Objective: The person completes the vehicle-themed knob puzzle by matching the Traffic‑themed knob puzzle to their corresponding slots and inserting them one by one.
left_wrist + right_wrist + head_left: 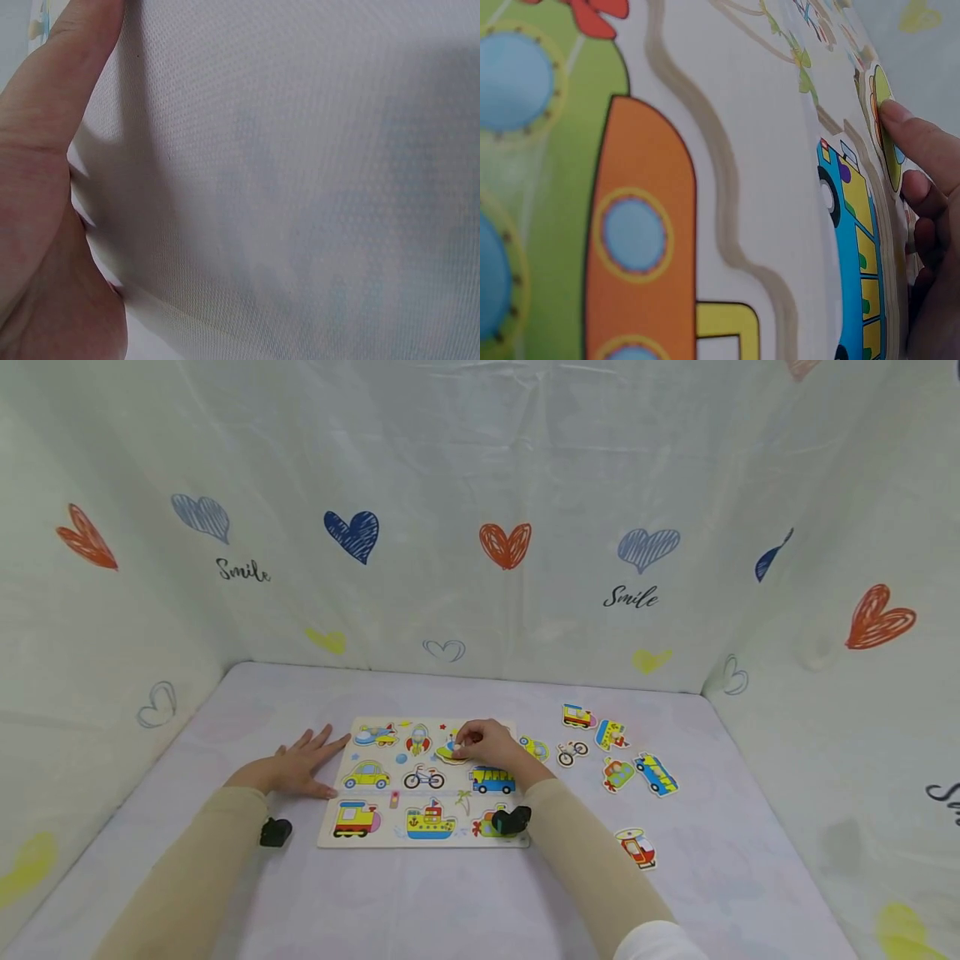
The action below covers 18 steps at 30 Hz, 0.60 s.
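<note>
Evidently, the puzzle board [393,841] lies flat on the cloth-covered table [375,902], its long side running left to right, facing the wearer for ready reach. Right of its near corner, 1 helicopter piece [637,848] lies slightly tilted, apart from the other loose pieces.

The left hand [300,764] rests beside the board's left edge, fingers spread wide and gripping nothing; the placement suggests steadying, though firm contact cannot be confirmed.

The right hand [491,745] holds a narrow fingertip pinch on the saucer piece [447,753], located over the board's far row, right of the rocket picture [417,742]. Its long axis runs left to right along that row, dome toward the far edge, face roughly parallel to the board. The pinch presumably leaves the underside free. Whether piece and board touch cannot be told.

Farther right, 6 loose pieces lie face up at mixed angles, presumably kept within the right hand's reach: car [534,748], submarine [618,774], bus [656,774], bicycle [572,753], ship [612,734] and train [578,717]. The bus slants from far left to near right.
</note>
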{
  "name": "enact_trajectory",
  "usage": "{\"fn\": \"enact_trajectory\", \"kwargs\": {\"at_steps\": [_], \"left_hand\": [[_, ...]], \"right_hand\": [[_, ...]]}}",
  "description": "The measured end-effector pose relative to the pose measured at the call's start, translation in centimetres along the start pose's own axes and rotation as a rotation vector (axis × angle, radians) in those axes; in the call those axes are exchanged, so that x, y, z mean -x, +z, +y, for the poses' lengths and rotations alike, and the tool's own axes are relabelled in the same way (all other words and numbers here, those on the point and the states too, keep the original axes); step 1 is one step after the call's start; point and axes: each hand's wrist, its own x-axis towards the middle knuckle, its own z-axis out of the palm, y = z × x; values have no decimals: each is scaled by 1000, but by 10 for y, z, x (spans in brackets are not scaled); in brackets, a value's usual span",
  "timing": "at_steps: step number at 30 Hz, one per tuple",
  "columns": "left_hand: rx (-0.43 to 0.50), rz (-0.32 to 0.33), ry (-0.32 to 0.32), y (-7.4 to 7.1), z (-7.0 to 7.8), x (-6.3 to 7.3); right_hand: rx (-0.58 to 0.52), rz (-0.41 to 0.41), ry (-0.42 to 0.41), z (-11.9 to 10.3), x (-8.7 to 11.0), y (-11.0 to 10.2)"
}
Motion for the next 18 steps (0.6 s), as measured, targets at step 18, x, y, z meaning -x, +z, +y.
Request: {"fn": "enact_trajectory", "kwargs": {"at_steps": [18], "left_hand": [[21,-8,29,-6,6,8]], "right_hand": [[68,27,18,-6,3,0]]}}
